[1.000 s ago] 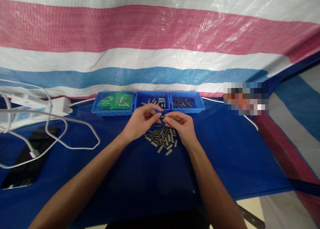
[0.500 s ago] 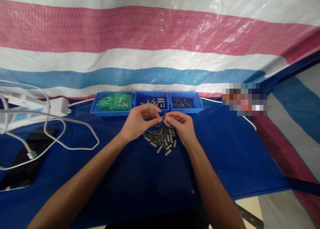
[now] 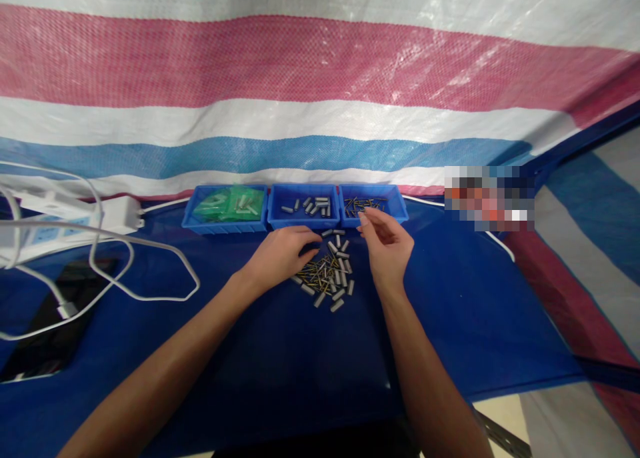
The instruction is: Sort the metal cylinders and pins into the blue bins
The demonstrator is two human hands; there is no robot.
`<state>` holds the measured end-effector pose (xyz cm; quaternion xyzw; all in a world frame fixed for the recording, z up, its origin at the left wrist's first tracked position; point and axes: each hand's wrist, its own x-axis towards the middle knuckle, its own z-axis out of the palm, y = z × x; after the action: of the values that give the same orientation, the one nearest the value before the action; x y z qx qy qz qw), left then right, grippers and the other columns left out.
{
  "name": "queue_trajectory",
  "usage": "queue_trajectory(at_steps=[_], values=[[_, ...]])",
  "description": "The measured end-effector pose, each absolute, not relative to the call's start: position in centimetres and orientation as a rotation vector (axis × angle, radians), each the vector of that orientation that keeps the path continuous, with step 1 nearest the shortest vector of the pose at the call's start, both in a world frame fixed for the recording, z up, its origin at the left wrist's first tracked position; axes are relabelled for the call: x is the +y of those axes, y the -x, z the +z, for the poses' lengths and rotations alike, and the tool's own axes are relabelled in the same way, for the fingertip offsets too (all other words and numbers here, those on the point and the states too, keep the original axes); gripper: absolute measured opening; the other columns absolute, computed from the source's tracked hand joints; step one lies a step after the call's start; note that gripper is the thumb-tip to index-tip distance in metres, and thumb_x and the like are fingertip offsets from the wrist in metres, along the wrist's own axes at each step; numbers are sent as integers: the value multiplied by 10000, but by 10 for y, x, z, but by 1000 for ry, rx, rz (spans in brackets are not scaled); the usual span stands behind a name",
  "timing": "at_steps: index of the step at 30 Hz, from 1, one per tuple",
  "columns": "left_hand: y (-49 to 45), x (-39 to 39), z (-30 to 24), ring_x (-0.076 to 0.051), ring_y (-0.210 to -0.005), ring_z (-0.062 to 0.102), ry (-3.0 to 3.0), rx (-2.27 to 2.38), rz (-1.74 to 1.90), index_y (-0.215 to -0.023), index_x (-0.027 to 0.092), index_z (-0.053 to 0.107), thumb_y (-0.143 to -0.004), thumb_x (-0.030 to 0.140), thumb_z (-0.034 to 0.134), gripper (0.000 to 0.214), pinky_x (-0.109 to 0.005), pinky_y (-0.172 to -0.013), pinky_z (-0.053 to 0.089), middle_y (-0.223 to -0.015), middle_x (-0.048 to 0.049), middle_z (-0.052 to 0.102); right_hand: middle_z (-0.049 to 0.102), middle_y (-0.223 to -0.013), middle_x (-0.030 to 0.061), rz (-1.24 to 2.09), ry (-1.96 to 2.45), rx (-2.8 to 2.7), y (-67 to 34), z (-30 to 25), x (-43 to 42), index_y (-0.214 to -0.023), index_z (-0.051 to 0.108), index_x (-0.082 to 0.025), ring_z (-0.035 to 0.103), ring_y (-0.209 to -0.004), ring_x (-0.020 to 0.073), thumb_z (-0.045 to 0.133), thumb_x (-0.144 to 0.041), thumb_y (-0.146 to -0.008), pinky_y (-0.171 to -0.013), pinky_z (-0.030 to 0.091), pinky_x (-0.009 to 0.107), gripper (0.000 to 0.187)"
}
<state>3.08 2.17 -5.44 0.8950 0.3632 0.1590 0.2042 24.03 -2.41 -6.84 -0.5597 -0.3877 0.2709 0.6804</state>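
Note:
A mixed pile of thin, gold-and-dark metal pins (image 3: 320, 271) and short grey metal cylinders (image 3: 337, 305) lies on the blue table. My left hand (image 3: 281, 257) rests at the pile's left edge, thumb and fingers apart, with nothing visible between them. At the front of the right blue bin (image 3: 395, 217), my right hand (image 3: 389, 245) has thumb and forefinger pinched together; what they hold, if anything, is too small to make out. That bin contains several thin pins (image 3: 356, 205). Grey cylinders lie in the middle blue bin (image 3: 277, 221).
The left blue bin (image 3: 193, 225) contains green plastic bags (image 3: 240, 203). On the left are a white power strip (image 3: 113, 215), looped white cables (image 3: 165, 298) and a black phone-like slab (image 3: 55, 331). A striped plastic sheet (image 3: 280, 65) hangs behind the bins.
My hands, together above the pile before, have parted. The right went rightward to the right bin; the left lowered slightly to the pile. More cylinders now show at the pile's top.

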Motion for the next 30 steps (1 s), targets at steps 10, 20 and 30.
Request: queue_trajectory(at_steps=[10, 20, 30], values=[[-33, 21, -52, -259, -1034, 741, -2625, 986, 262, -1161, 174, 769, -998, 120, 568, 264, -367, -922, 601, -1085, -92, 774, 822, -994, 62, 748, 1236, -891, -234, -73, -22, -1026, 786, -225, 713, -660, 157, 823, -362, -823, -654, 637, 331, 248], [-31, 21, -60, -213, -891, 726, -2604, 906, 398, -1227, 137, 745, -961, 77, 568, 325, -327, -841, 602, -1061, -107, 715, 810, -939, 48, 768, 1247, -902, -232, -73, -23, -957, 778, -219, 684, -632, 151, 820, -369, -817, -625, 593, 323, 210], [-34, 19, -36, -165, -950, 748, -2286, 824, 754, -1220, 201, 768, -1004, 130, 565, 305, -288, -860, 596, -1140, -55, 799, 808, -931, 44, 799, 1246, -968, -234, -74, -24, -960, 770, -213, 685, -632, 145, 789, -361, -853, -616, 557, 303, 184]])
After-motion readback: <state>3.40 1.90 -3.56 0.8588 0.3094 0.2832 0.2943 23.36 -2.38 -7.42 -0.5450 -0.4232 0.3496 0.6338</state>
